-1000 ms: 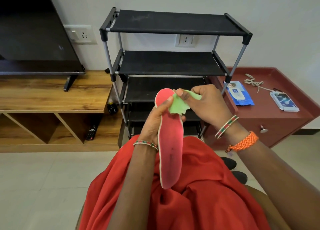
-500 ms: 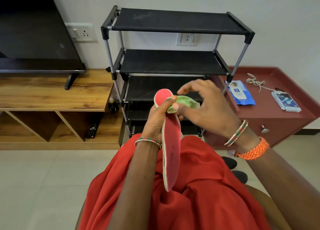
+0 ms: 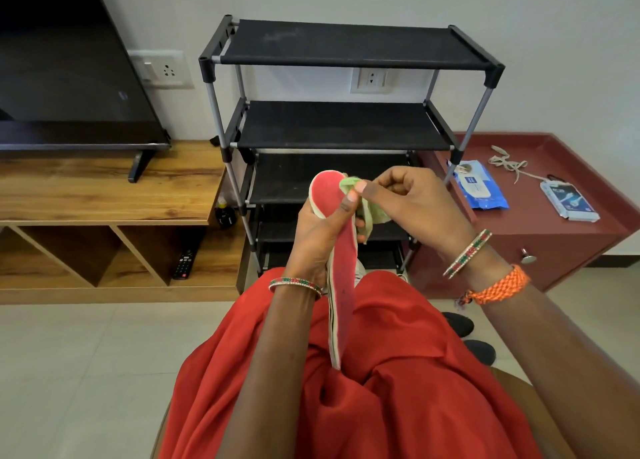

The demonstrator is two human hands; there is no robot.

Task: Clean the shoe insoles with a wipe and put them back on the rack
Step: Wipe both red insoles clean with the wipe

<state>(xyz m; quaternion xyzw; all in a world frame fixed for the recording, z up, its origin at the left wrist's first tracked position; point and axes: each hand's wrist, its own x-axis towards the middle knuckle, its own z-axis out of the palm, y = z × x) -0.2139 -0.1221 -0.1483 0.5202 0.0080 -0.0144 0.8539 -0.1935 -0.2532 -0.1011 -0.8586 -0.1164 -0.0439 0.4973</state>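
A red insole (image 3: 341, 285) with a pale rim stands upright over my lap, its heel end resting on the red cloth. My left hand (image 3: 317, 237) grips it near the toe end, thumb across the red face. My right hand (image 3: 405, 202) pinches a crumpled green wipe (image 3: 370, 209) against the insole's upper right edge. The black shoe rack (image 3: 346, 126) stands against the wall right behind my hands, its visible shelves bare.
A dark red cabinet (image 3: 568, 237) at the right carries a blue wipes pack (image 3: 479, 190), a cord and a small flat packet (image 3: 568, 200). Dark shoes (image 3: 460, 323) lie on the floor by my right knee. A wooden TV stand (image 3: 104, 195) with a TV fills the left.
My right hand has bunched the wipe and shifted from the insole's face to its upper right edge. The insole has turned more edge-on in my left hand.
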